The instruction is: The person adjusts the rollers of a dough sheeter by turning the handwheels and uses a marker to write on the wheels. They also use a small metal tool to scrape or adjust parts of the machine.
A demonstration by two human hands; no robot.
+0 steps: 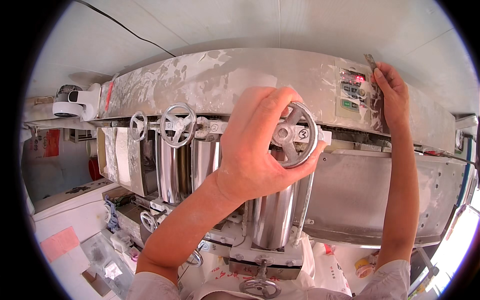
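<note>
Now we grip the handwheel [292, 134] at the flour-caked machine's [240, 75] front, left hand [255, 145] closed round its rim, right hand [391, 92] pinching a thin strip [372, 64] beside the panel [353, 90]; floury fingers might slip, and we count four wheels up top.

Two smaller metal handwheels [138, 124] [178, 124] sit left on the flour-dusted machine, above shiny steel rollers [172, 170]. A white camera [70, 101] perches at far left. Near, low, another handwheel [260, 287] and a pink sheet [59, 243] on the white worktop [80, 217]
</note>
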